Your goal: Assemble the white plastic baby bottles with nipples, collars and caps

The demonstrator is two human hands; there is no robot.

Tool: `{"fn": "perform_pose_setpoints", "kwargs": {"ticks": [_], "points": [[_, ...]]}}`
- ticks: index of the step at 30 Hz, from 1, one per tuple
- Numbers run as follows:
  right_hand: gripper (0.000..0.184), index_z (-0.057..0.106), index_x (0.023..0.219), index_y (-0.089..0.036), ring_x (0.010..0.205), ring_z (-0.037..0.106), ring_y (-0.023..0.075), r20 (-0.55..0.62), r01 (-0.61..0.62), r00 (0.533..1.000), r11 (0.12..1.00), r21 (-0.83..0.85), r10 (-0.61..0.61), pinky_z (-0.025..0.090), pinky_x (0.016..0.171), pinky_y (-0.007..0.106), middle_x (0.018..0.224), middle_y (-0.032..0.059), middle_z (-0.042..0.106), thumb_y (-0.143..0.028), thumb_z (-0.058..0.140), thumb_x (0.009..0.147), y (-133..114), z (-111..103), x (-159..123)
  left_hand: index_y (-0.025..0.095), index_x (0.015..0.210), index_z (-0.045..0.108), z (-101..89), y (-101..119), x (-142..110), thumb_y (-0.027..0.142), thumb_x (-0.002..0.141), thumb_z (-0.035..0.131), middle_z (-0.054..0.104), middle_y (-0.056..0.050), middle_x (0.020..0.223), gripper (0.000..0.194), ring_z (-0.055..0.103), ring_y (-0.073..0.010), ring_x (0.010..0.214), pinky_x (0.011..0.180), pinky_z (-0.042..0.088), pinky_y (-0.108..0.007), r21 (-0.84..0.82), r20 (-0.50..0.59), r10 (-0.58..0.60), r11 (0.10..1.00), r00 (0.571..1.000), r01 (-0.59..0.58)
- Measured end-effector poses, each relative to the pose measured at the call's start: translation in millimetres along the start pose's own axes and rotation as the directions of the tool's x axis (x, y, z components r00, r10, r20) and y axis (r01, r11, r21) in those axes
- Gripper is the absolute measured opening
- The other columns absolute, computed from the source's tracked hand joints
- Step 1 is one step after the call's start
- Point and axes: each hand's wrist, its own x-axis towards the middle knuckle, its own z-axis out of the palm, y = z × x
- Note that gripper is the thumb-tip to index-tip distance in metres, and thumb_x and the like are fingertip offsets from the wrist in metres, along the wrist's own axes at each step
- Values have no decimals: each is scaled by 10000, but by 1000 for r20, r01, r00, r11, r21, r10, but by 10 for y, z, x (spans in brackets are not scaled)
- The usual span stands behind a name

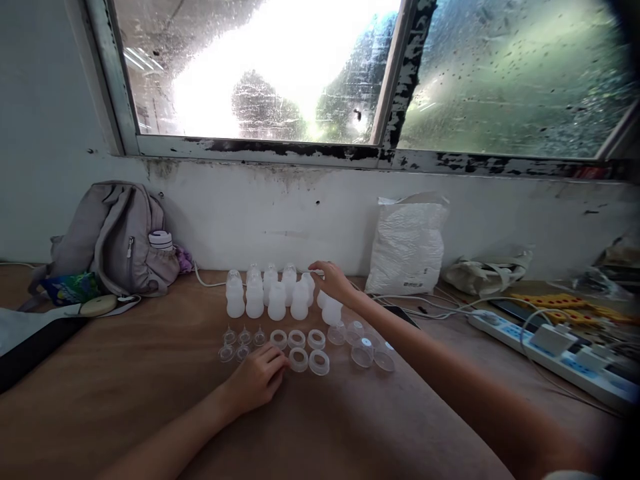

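My left hand [260, 377] rests on the table with its fingers loosely bent and apart. Nothing shows in it; its fingertips lie beside clear plastic rings [299, 360]. Small clear bottle nipples [245, 335] sit just beyond its knuckles. Farther off, my right hand [333, 279] reaches out over the back row, its fingers extended above a frosted baby bottle [307, 287]. Whether they touch that bottle is hard to make out. Another frosted bottle [331, 311] stands partly behind my right wrist. More bottles [277, 301], several with domed tops, stand upright leftward. Clear domed caps [363, 352] lie near my right forearm.
A grey backpack [120, 240] leans on the wall at the left, near a dark flat object [40, 350]. A white padded bag [407, 247] stands back right. A power strip [555, 350] with cables lies at the right, by yellow pieces [575, 307]. The window [260, 73] is above.
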Motion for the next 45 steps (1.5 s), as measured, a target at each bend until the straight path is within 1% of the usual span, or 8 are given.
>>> {"fn": "perform_pose_setpoints", "kwargs": {"ticks": [6, 11, 15, 18, 24, 28, 40, 45], "points": [[166, 562, 855, -166, 811, 505, 181, 81, 295, 950, 952, 81, -301, 404, 732, 316, 816, 70, 578, -155, 403, 808, -435, 27, -1032, 162, 841, 540, 7, 4, -7, 105, 780, 400, 546, -44, 828, 163, 474, -159, 820, 766, 406, -290, 58, 22, -5, 998, 1000, 4], [274, 497, 1048, -199, 987, 453, 195, 174, 311, 928, 942, 125, -330, 350, 866, 365, 1052, 72, 534, -144, 436, 787, -557, 153, -1667, 173, 884, 537, 16, 2, -20, 103, 770, 428, 559, -35, 857, 173, 478, -170, 853, 790, 389, -302, 141, 33, 53, 988, 998, -57], [268, 498, 1033, -203, 1024, 441, 183, 169, 265, 940, 947, 182, -295, 332, 897, 355, 1083, 62, 533, -136, 433, 781, -510, 168, -1701, 182, 880, 541, -153, -30, 65, 129, 790, 415, 567, -40, 898, 164, 485, -173, 873, 796, 369, -309, 244, -11, 44, 969, 999, -40], [273, 502, 1032, -203, 1043, 435, 183, 164, 291, 930, 931, 221, -330, 318, 913, 361, 1068, 59, 553, -131, 419, 783, -493, 140, -1673, 180, 824, 548, -375, -102, 141, 195, 805, 412, 574, -44, 859, 138, 504, -172, 827, 753, 368, -302, 311, -54, -165, 934, 985, 173], [401, 413, 1172, -215, 1133, 372, 236, 183, 289, 929, 939, 189, -323, 289, 931, 442, 1213, 99, 459, -188, 450, 774, -512, 101, -1687, 186, 667, 558, -654, -272, 115, 311, 716, 549, 600, -26, 691, 135, 531, -200, 742, 676, 357, -290, 422, 173, -453, 836, 875, 350], [205, 515, 975, -214, 1123, 382, 250, 171, 268, 939, 946, 183, -299, 284, 927, 465, 1169, 91, 494, -219, 470, 776, -509, 133, -1691, 184, 690, 550, -689, -127, 159, 241, 764, 474, 592, -12, 712, 121, 529, -152, 671, 625, 356, -244, 240, 261, -433, 895, 863, 377], [244, 425, 1041, -220, 1008, 515, 177, -75, 87, 995, 900, 428, -60, 430, 846, 324, 1067, 71, 553, -219, 469, 801, -435, 156, -1749, 173, 810, 531, 19, 340, 167, 276, 788, 479, 533, -3, 784, 117, 489, -107, 680, 623, 392, -213, -337, 227, -236, 891, 945, 304], [321, 405, 1089, -218, 1037, 508, 184, -75, 206, 978, 849, 486, -194, 420, 874, 321, 1091, 75, 547, -196, 481, 777, -466, 93, -1781, 149, 792, 531, 164, 333, 197, 313, 750, 531, 536, 0, 739, 170, 481, -108, 664, 613, 402, -221, -443, 223, -299, 817, 928, 369]]}}
